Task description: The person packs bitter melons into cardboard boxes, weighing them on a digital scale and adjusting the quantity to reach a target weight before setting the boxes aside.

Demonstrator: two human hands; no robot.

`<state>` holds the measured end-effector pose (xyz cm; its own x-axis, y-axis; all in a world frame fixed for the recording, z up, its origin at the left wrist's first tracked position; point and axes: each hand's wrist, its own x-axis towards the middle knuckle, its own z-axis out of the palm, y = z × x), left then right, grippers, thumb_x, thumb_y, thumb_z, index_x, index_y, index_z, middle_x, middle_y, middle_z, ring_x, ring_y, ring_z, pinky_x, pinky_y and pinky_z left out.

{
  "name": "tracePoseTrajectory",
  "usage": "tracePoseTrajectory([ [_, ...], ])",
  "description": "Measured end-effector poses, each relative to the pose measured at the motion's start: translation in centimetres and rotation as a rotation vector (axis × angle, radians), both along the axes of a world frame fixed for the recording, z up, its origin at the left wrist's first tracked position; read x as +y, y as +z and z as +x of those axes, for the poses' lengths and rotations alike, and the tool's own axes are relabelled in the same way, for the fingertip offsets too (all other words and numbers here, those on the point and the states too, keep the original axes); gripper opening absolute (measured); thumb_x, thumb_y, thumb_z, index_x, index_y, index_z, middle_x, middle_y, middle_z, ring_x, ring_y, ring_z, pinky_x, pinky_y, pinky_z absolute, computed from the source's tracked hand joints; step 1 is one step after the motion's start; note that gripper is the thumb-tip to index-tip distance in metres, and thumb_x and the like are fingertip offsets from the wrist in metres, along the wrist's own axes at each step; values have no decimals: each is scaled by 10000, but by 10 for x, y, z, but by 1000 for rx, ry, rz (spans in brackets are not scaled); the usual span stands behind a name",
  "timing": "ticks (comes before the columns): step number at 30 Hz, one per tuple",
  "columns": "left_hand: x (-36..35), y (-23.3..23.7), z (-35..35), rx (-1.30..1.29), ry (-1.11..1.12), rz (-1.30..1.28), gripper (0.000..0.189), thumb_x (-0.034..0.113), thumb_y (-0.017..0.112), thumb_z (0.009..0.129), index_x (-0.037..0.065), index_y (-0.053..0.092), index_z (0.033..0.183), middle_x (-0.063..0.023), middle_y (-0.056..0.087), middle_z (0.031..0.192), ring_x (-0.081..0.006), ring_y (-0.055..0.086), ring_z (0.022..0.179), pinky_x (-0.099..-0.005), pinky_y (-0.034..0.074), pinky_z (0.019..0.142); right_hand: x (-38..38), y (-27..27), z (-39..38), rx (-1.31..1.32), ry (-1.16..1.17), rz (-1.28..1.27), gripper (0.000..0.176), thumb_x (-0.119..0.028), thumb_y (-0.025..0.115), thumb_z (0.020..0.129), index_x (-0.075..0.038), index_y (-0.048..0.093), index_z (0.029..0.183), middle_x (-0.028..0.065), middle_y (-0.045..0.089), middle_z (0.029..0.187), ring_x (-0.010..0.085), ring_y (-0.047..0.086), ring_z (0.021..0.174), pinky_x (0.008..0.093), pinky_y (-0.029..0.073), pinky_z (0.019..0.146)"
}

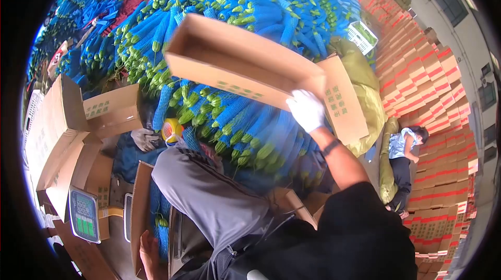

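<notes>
Stacked cartons (433, 86) filling the right, right hand (305, 110) is gripping the tilted box (229, 55) mid-edge, needing a firm pinch; left hand's state unclear.

Box (240, 66) blurred; right hand (305, 110) fingertips hidden behind it; left hand (148, 249) cut by bottom edge.

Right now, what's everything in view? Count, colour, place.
netted vegetables: huge heap, green in blue sleeves, centre and top
cardboard box: one, brown, raised at centre
loose cartons: several, brown, left
stacked cartons: many, brown with red bands, right
tape roll: one, yellow, left of centre
scale: one, grey, green display, lower left
open carton: one, brown, bottom left, netted vegetables inside
person: one, light blue top, right, by the stacks
right hand: white glove, gripping the cardboard box
left hand: bare, flat on the open carton
</notes>
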<state>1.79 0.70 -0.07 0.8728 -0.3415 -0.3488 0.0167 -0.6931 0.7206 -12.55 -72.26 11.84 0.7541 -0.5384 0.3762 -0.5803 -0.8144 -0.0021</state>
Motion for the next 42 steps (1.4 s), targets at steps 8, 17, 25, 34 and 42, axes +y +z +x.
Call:
tracePoseTrajectory([
  [8,-49,41,-11,30,-39,65,486,90,701,969,66,585,1441,-151,742,1047,-235,709,943,-377,551,860,-30,-43,-233,-151,-664,107,360,-334,651,984,-116,663,1271,182,742,1144,388,705,1061,511,549,907],
  [17,-46,24,-8,37,-134,76,483,117,673,987,72,563,1455,-158,742,1070,-271,714,946,-405,563,875,-8,-123,-361,93,-1118,447,339,-293,626,940,-19,682,1133,262,739,1142,452,724,1063,524,573,908],
  [25,-14,-4,-9,193,-70,46,445,142,646,1024,49,563,1452,-107,720,1027,-183,690,921,-358,559,852,3,-98,-293,23,-1170,188,435,-277,670,903,-85,602,1287,225,657,1261,407,652,1205,491,546,1020],
  [34,-18,3,-17,199,-53,44,431,171,645,1041,48,585,1450,-57,678,968,-130,613,880,-309,505,810,-39,-131,-209,-56,-510,395,435,-272,712,864,-78,696,1253,207,731,1198,390,677,1162,483,531,1024],
  [42,-18,13,-22,203,24,105,417,171,665,1033,28,602,1420,-39,668,954,-123,600,869,-293,494,797,27,-209,-90,-159,-361,827,673,-541,675,952,41,663,1289,309,698,1250,424,664,1223,482,500,1070],
])
